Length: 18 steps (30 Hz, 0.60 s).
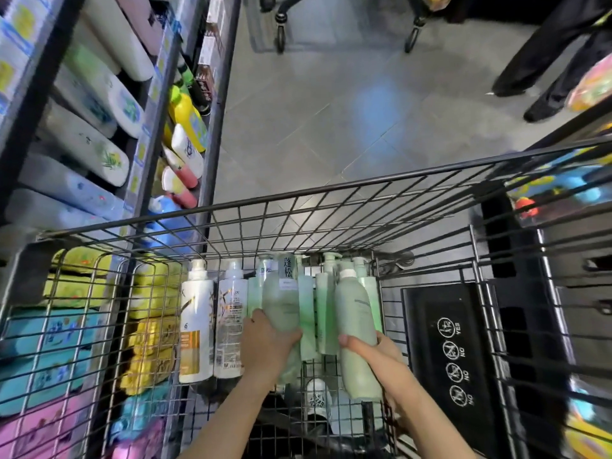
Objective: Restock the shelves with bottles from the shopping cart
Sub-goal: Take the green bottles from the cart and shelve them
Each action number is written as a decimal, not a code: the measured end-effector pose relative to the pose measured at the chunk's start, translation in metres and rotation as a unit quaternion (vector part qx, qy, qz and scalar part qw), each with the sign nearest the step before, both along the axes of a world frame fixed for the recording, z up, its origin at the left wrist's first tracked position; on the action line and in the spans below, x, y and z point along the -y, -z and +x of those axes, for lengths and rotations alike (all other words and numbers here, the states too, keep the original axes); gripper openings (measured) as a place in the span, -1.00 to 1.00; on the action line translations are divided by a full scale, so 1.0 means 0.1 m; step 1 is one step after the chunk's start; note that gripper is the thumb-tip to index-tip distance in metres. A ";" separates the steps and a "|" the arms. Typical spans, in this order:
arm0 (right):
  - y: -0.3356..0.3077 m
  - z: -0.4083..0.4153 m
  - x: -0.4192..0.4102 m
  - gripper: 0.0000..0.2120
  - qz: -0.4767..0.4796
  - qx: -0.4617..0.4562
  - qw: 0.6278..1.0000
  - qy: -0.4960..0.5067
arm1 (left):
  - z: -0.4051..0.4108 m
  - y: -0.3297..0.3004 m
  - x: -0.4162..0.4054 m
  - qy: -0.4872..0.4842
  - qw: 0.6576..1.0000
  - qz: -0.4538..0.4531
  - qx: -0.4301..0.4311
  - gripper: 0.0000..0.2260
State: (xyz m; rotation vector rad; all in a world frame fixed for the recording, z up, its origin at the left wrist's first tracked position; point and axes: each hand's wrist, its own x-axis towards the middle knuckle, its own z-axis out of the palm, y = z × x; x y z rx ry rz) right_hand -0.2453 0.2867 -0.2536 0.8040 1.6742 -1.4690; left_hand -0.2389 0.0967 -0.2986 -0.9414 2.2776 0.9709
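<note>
Both bare forearms reach forward and down from the bottom edge of the view into the wire shopping cart [331, 207], which stands on a grey tiled floor [331, 111] just beside the shelves [99, 104] on the left. The left hand [268, 339] lies on top of a pale green bottle [284, 303] with a white label of dark characters near its cap; the fingers are curled over the bottle's body and the thumb runs along its right side, so the hand grips it. The right hand [371, 347] holds a second pale green bottle [356, 329] with a white cap: the thumb presses across its front, and the fingers wrap behind, mostly hidden. Both bottles lie lengthwise in the cart, caps pointing away from the person, among more green pump bottles [326, 293]. Two white bottles [212, 319] lie side by side just left of the green ones. The shelves hold rows of white, yellow and pink bottles, with coloured packs lower down. A folded black child seat flap [447, 342] with printed symbols sits at the cart's right. Another person's dark trouser legs [543, 58] stand at the upper right.
</note>
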 end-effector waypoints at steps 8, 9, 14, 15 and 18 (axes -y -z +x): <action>-0.43 0.20 -0.10 -0.54 0.019 -0.054 0.998 0.020 | 0.14 -0.34 0.09 -0.042 0.989 0.141 -0.001 -0.54; -0.51 0.24 -0.09 -0.51 0.022 -0.056 0.998 0.017 | 0.16 -0.44 0.11 -0.039 0.988 0.152 -0.003 -0.59; -1.08 0.51 -0.06 -0.38 0.043 -0.084 0.995 0.034 | 0.35 -1.18 0.28 -0.084 0.969 0.233 -0.020 -0.76; -1.21 0.57 -0.06 -0.33 0.047 -0.095 0.994 0.037 | 0.38 -1.38 0.32 -0.085 0.968 0.234 -0.028 -0.73; -1.59 0.70 -0.10 -0.26 0.058 -0.133 0.989 0.040 | 0.47 -1.96 0.40 -0.093 0.965 0.235 -0.065 -0.67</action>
